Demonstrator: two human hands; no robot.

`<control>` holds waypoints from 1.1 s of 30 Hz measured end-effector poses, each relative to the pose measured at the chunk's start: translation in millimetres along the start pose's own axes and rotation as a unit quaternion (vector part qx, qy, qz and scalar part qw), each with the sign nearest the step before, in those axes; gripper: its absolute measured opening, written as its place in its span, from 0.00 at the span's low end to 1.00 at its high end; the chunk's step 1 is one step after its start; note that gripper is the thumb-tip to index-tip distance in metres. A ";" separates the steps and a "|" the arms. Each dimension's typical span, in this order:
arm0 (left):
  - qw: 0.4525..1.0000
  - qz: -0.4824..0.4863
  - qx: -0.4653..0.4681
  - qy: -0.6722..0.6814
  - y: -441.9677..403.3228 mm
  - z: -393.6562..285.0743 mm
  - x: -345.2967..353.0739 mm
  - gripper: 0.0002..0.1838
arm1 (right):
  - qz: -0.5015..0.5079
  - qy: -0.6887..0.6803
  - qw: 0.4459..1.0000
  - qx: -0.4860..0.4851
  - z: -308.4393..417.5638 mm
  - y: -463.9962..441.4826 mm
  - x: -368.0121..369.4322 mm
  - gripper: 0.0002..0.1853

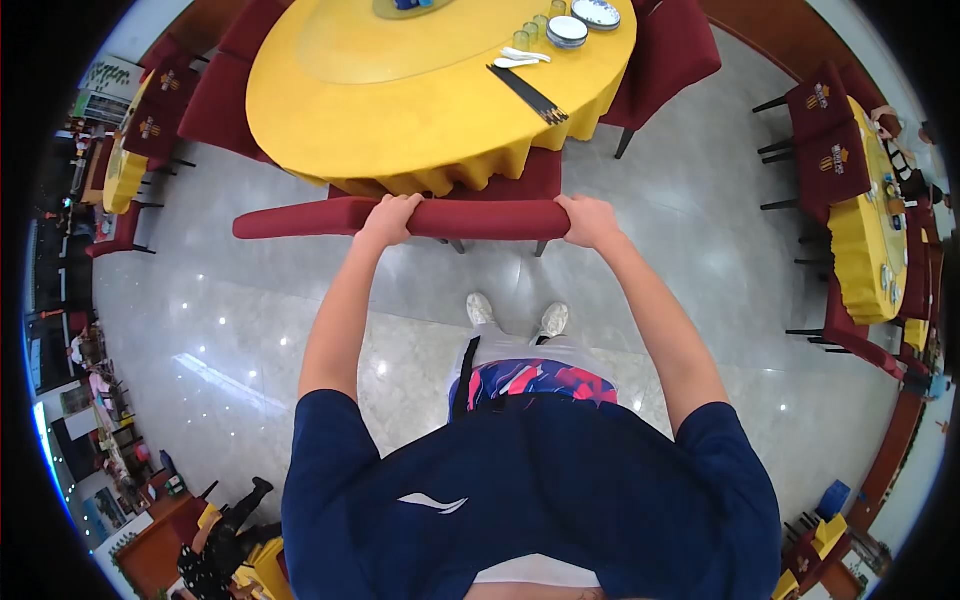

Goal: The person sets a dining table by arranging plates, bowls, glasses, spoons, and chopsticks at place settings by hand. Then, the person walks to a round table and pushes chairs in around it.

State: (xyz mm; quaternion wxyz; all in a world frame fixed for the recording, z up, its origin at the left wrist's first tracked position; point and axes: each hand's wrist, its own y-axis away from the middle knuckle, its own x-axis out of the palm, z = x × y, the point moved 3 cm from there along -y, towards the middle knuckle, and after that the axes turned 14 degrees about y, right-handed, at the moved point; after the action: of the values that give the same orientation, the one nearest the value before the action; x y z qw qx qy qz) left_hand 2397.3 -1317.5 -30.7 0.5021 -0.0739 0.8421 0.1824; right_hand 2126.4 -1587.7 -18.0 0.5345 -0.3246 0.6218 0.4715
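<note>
Both hands are closed on the top of a dark red chair's backrest [490, 220], which stands in front of me. My left hand [392, 218] wraps round its left end, right where a neighbouring red chair's backrest [295, 218] meets it. At the opposite end, my right hand [590, 220] grips the corner. The chair's seat [510, 178] reaches partly under the yellow cloth of a round table [400, 125]. On that table lie black chopsticks [528, 95], white spoons [520, 60], a stack of small plates [567, 32] and several green glasses [532, 32].
More red chairs stand at the table's left [225, 110] and right [665, 60]. Another yellow-covered table [858, 255] with chairs is at the far right. My shoes [553, 318] are on the grey tiled floor [240, 300]. A person [225, 545] in dark clothes is at lower left.
</note>
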 end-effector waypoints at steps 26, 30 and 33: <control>0.996 0.017 -0.070 0.056 179.4 -66.2 64.8 0.35 | 0.006 0.003 1.000 -0.009 81.7 169.7 60.3 0.29; 0.994 -0.027 -0.001 0.107 200.4 -51.8 56.1 0.41 | -0.030 0.044 0.996 0.073 93.1 175.6 73.2 0.34; 0.988 -0.084 0.049 0.117 237.5 -15.8 57.6 0.44 | -0.025 0.133 0.985 0.107 142.3 174.8 55.7 0.37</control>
State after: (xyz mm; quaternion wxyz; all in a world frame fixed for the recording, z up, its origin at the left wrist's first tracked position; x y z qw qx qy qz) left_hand 2283.4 -1101.1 -18.8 0.4168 -0.1406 0.8937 0.0886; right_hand 2006.6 -1389.1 -27.9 0.4901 -0.3411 0.7259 0.3414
